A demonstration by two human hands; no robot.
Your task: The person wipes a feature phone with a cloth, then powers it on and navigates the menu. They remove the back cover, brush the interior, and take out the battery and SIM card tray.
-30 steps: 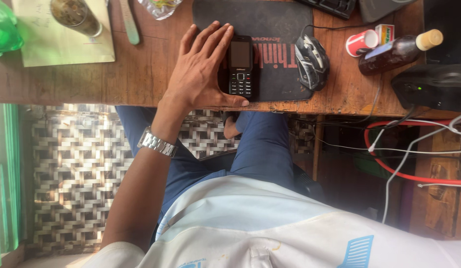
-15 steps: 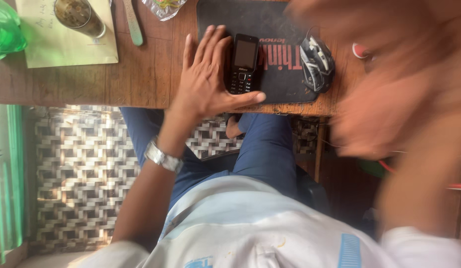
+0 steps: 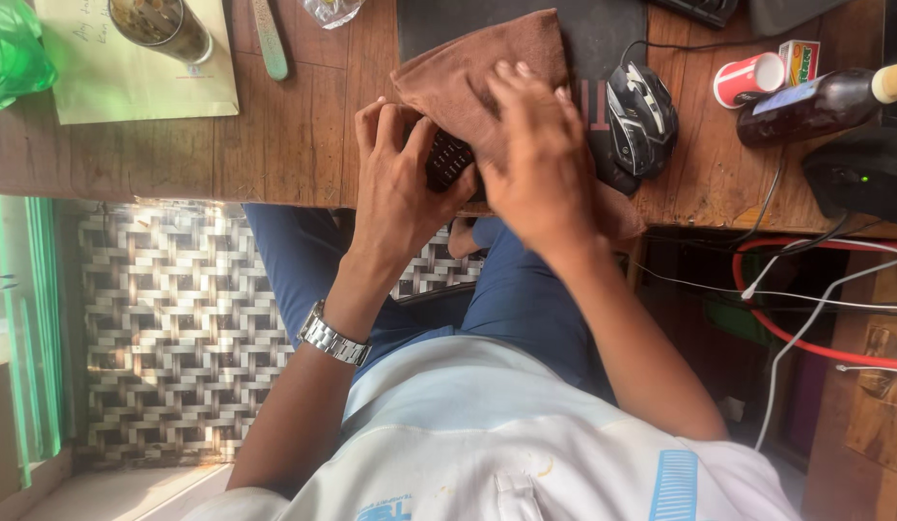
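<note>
A small black keypad phone (image 3: 448,159) lies at the near edge of a wooden desk (image 3: 294,135), on a black mouse mat (image 3: 603,29). My left hand (image 3: 400,183) wraps around the phone's left side and grips it. A brown cloth (image 3: 487,72) covers the top of the phone, and my right hand (image 3: 535,159) presses down on that cloth with fingers curled over it. Only the phone's keypad shows between the two hands. A metal watch (image 3: 332,338) sits on my left wrist.
A black computer mouse (image 3: 641,116) sits just right of the hands. Further right are a red cup (image 3: 747,77), a dark bottle (image 3: 815,101) and a black box (image 3: 863,174). At the left: a green paper sheet (image 3: 130,82), a metal tumbler (image 3: 164,24), a green bag (image 3: 14,48). Cables (image 3: 805,289) hang below.
My right hand has come in with a brown cloth and laid it over the phone. My left hand went from resting flat beside the phone to gripping it.
</note>
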